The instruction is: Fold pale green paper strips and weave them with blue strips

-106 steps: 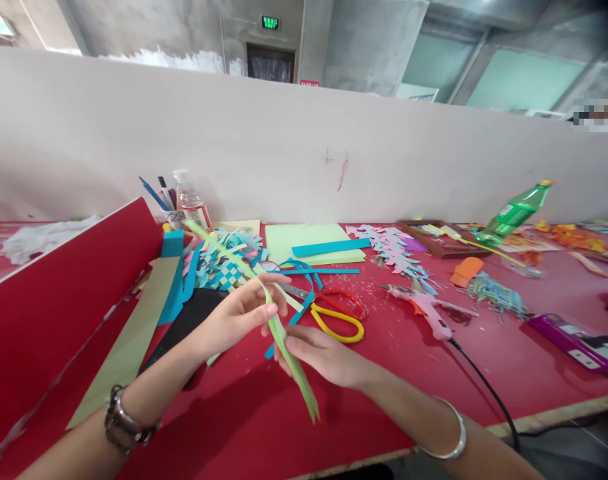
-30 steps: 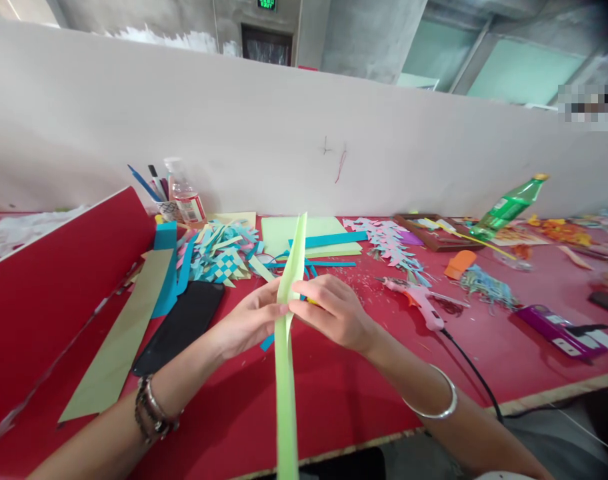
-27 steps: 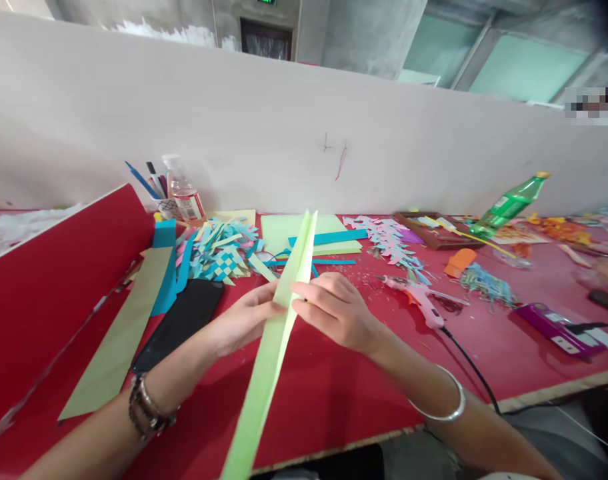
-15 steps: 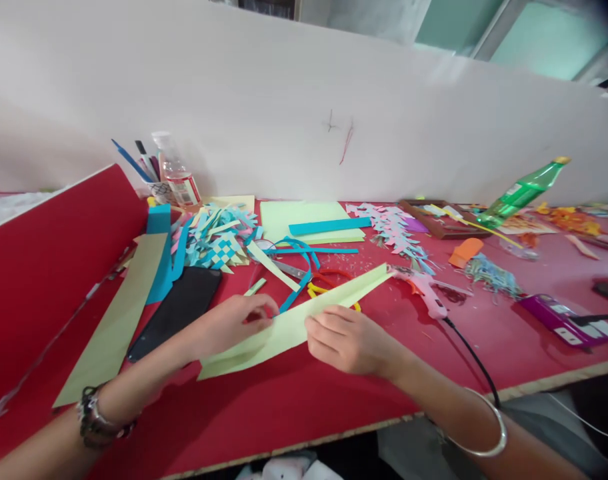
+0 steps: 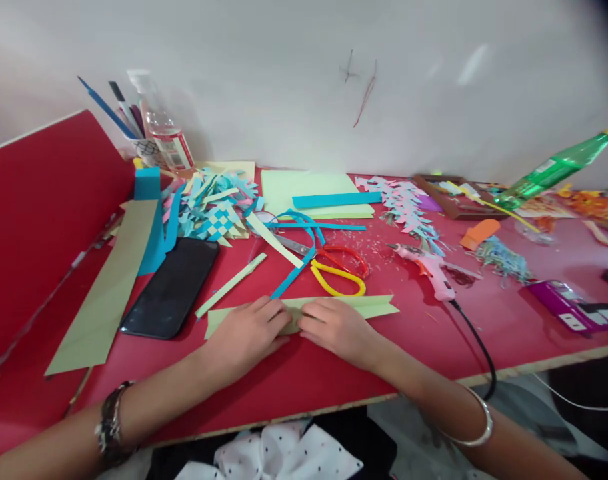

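Note:
A long pale green paper strip [image 5: 377, 305] lies crosswise on the red table in front of me, with a crease along its length. My left hand [image 5: 254, 333] has its fingers curled and pressed on the strip's middle. Close beside it, my right hand [image 5: 337, 330] pinches the strip with bent fingers. Both hands cover the strip's central part. Just beyond are scissors with red and yellow handles [image 5: 338, 288] and a curled blue paper strip [image 5: 294, 277]. A narrow pale green strip [image 5: 231, 285] lies left of the scissors.
A black phone [image 5: 171, 290] and a wide green strip [image 5: 104, 287] lie left. Cut paper pieces [image 5: 209, 207] are heaped behind. A pink glue gun [image 5: 429, 267] with a cord, a purple power strip [image 5: 564, 307] and a tilted green bottle [image 5: 559, 167] are right.
The paper strip has come down from a slanted, raised position to lie nearly level on the table. My hands have lowered and drawn together at its middle. The view has tilted downward.

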Demonstrator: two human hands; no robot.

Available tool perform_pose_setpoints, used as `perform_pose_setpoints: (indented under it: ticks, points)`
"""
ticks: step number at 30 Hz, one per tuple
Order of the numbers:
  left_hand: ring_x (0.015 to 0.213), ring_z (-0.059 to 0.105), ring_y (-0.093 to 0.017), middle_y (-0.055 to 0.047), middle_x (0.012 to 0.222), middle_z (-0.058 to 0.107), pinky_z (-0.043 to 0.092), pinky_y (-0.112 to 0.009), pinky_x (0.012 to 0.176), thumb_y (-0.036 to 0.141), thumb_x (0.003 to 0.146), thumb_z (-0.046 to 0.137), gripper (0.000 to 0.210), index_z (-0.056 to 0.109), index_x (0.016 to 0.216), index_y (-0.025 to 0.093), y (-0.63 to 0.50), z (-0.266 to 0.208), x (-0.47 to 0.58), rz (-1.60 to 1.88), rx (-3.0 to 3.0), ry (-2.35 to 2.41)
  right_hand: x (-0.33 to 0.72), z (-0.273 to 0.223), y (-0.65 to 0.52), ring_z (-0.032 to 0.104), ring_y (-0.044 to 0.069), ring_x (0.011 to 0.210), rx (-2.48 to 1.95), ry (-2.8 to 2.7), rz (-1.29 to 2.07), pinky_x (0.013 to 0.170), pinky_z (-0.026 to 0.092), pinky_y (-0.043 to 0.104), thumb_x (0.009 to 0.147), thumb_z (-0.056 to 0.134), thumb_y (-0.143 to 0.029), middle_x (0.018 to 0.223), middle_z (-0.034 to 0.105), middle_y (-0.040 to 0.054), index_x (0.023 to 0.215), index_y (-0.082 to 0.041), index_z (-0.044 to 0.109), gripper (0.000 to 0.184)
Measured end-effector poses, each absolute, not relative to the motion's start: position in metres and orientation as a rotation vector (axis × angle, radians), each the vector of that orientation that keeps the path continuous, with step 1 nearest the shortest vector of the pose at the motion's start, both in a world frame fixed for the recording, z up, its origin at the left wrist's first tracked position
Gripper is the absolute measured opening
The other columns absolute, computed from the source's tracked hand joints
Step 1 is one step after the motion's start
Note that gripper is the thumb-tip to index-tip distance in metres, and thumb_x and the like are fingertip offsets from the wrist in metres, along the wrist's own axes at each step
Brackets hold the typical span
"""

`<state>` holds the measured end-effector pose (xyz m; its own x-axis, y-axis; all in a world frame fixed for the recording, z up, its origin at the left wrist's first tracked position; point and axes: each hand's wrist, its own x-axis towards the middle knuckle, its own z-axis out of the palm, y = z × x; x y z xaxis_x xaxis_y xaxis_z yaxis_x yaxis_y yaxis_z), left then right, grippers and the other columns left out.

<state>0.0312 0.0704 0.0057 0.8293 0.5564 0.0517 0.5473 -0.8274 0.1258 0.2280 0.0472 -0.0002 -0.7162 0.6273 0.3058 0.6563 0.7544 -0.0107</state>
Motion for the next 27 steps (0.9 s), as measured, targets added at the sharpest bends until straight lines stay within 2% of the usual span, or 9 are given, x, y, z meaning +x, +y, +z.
perform_pose_setpoints:
  ticks: [4,8,10,14,18,22,27]
  points:
    - [0.074,0.054,-0.018,-0.003,0.077,0.059,0.042,-0.027,0.060,0.021,0.083,0.047,0.012,0.056,0.077,0.016,0.069,0.001,0.025,0.228,3.029,0.836,0.231,0.001,0.048,0.050,0.013,0.072,-1.049,-2.639,0.086,0.066,0.040,0.025,0.087,0.041,-0.027,0.081,0.058,0.0050,0.077,-0.016,0.058,0.023]
    - [0.078,0.055,-0.019,-0.005,0.083,0.060,0.042,-0.028,0.063,0.035,0.080,0.053,0.021,0.057,0.085,0.016,0.069,0.005,0.021,0.272,2.978,0.835,0.234,0.004,0.050,0.052,0.013,0.075,-1.066,-2.614,0.266,0.069,0.042,0.024,0.088,0.040,-0.025,0.084,0.060,0.0048,0.082,-0.016,0.059,0.022]
    - [0.078,0.055,-0.017,-0.005,0.085,0.061,0.042,-0.026,0.064,0.034,0.081,0.051,0.020,0.058,0.086,0.016,0.070,0.006,0.019,0.298,2.928,0.848,0.235,0.005,0.052,0.053,0.012,0.076,-1.070,-2.599,0.316,0.070,0.042,0.024,0.088,0.039,-0.025,0.084,0.060,0.0042,0.083,-0.016,0.060,0.023]
    - [0.074,0.056,-0.014,-0.003,0.077,0.062,0.041,-0.022,0.063,0.027,0.087,0.041,0.023,0.061,0.079,0.017,0.074,0.005,0.016,0.399,2.858,0.883,0.236,0.004,0.054,0.053,0.012,0.072,-1.065,-2.588,0.222,0.066,0.040,0.023,0.088,0.041,-0.025,0.079,0.061,0.0034,0.078,-0.016,0.061,0.024]
    - [0.071,0.056,-0.012,-0.003,0.071,0.061,0.041,-0.021,0.063,0.031,0.088,0.038,0.032,0.063,0.073,0.018,0.074,0.003,0.010,0.494,2.793,0.939,0.239,0.002,0.057,0.051,0.012,0.068,-1.037,-2.631,0.058,0.064,0.037,0.023,0.088,0.042,-0.025,0.073,0.060,0.0029,0.073,-0.015,0.060,0.025]
    - [0.070,0.057,-0.012,-0.003,0.071,0.062,0.042,-0.021,0.064,0.034,0.089,0.036,0.036,0.063,0.071,0.018,0.072,0.001,0.002,0.523,2.792,0.965,0.241,0.001,0.059,0.048,0.012,0.067,-0.996,-2.692,-0.036,0.062,0.033,0.024,0.089,0.040,-0.026,0.071,0.058,0.0024,0.072,-0.015,0.058,0.026]
    - [0.069,0.058,-0.011,-0.001,0.074,0.064,0.043,-0.022,0.063,0.029,0.090,0.033,0.037,0.064,0.072,0.019,0.070,0.001,-0.003,0.576,2.911,0.907,0.230,0.003,0.054,0.046,0.012,0.068,-0.988,-2.745,-0.130,0.060,0.026,0.026,0.089,0.039,-0.023,0.072,0.056,0.0016,0.075,-0.016,0.055,0.022]
